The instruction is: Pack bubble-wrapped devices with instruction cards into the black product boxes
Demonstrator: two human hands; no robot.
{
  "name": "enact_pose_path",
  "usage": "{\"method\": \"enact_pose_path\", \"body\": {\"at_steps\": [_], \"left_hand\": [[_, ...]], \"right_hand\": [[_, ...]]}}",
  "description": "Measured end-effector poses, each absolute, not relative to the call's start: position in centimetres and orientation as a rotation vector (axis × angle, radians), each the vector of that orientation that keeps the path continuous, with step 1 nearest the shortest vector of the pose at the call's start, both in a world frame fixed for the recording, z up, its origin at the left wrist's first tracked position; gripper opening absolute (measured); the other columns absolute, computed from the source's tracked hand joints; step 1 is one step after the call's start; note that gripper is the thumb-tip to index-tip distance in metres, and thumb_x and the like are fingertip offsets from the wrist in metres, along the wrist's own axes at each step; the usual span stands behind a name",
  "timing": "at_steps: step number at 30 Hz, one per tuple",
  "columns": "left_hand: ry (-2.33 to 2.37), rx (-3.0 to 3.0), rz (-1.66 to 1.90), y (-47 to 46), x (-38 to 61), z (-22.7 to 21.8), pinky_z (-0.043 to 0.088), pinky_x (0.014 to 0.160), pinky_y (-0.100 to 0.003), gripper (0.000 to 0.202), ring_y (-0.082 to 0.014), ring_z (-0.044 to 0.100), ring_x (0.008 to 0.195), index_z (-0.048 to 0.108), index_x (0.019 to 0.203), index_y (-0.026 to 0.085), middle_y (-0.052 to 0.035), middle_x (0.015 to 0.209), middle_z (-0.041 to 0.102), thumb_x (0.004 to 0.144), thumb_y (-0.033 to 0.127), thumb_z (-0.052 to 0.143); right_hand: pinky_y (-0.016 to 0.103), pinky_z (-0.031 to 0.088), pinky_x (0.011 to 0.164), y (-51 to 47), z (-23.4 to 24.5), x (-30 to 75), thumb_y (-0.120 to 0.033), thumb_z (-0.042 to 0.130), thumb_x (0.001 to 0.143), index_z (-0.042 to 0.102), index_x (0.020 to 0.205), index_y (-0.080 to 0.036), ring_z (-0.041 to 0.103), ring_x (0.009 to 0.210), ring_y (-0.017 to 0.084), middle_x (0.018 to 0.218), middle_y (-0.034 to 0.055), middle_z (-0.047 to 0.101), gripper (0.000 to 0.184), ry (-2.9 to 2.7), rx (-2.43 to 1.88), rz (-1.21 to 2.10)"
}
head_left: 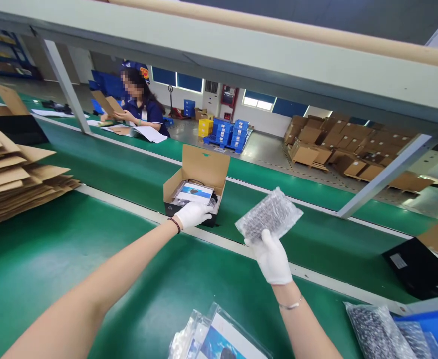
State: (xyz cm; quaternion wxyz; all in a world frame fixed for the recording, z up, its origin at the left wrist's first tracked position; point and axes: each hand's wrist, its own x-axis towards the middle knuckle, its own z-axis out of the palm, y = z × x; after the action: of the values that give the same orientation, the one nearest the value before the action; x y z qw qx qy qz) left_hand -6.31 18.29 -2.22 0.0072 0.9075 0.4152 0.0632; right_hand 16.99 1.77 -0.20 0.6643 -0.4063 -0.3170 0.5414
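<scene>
Right hand [273, 259], in a white glove, is closed on the lower edge of a bubble-wrap packet [269, 215], thumb across its face. The packet is raised and tilted at about four o'clock from the middle of the view, well apart from the open box beside it.

That box [172, 188] lies close to the centre, toward eight o'clock, its brown lid standing up. Inside, a printed card [195, 193] rests on clear plastic wrapping. The left hand [192, 215], also gloved, reaches to the near side of the box with its fingers extended and close together; whether it grips anything there I cannot tell.

Plastic sleeves [222, 341] with printed sheets lie on the green desk [129, 289] at six o'clock. Toward nine o'clock is a pile of flat cardboard [20, 174]. More bubble-wrap packs [377, 331] lie near four o'clock, next to a blue bin [437, 326], and a black box [416, 267] stands between three and four.

At ten o'clock, across the green strip, a co-worker [144, 112] holds a piece of cardboard [108, 104]. Blue crates [224, 133] are stacked at twelve, and brown cartons [331, 132] between two and three.
</scene>
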Motion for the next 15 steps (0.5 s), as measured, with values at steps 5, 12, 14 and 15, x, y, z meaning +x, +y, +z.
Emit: {"method": "enact_pose_path", "body": {"at_steps": [5,12,14,15], "left_hand": [[1.498,2.676,-0.067,18.3,-9.6,-0.4,0.051,0.084,-0.039,0.050,-0.0319,0.067,0.096,0.070,0.115,0.018,-0.0160,0.108,0.071,0.085,0.053,0.049],[1.428,2.490,-0.220,19.4,-8.8,-0.4,0.050,0.090,-0.037,0.071,-0.0335,0.064,0.107,0.056,0.133,0.013,-0.0173,0.122,0.066,0.071,0.046,0.065],[1.523,2.437,-0.295,19.9,-7.7,-1.0,0.050,0.092,-0.038,0.087,-0.0356,0.063,0.110,0.049,0.138,0.007,-0.0231,0.125,0.063,0.062,0.042,0.073],[1.547,2.417,-0.314,20.1,-7.2,-1.3,0.050,0.093,-0.038,0.095,-0.0361,0.062,0.111,0.045,0.141,0.006,-0.0250,0.128,0.060,0.059,0.041,0.076]], "right_hand": [[0.038,0.056,0.085,8.0,4.1,15.4,-0.047,0.062,0.081,0.052,0.126,-0.020,0.063,0.107,0.023,0.125,0.0075,0.063,0.053,-1.265,-1.049,1.035],[0.036,0.050,0.084,15.2,8.4,13.0,-0.042,0.058,0.083,0.063,0.106,-0.017,0.065,0.099,0.027,0.107,0.0108,0.071,0.035,-2.369,-1.660,0.150],[0.036,0.049,0.084,16.0,8.8,12.2,-0.036,0.057,0.083,0.065,0.107,-0.015,0.065,0.100,0.029,0.108,0.0140,0.071,0.033,-2.616,-1.736,-0.014],[0.036,0.050,0.083,16.3,8.9,11.9,-0.032,0.059,0.081,0.067,0.106,-0.014,0.066,0.100,0.030,0.108,0.0157,0.071,0.032,-2.693,-1.776,-0.039]]}}
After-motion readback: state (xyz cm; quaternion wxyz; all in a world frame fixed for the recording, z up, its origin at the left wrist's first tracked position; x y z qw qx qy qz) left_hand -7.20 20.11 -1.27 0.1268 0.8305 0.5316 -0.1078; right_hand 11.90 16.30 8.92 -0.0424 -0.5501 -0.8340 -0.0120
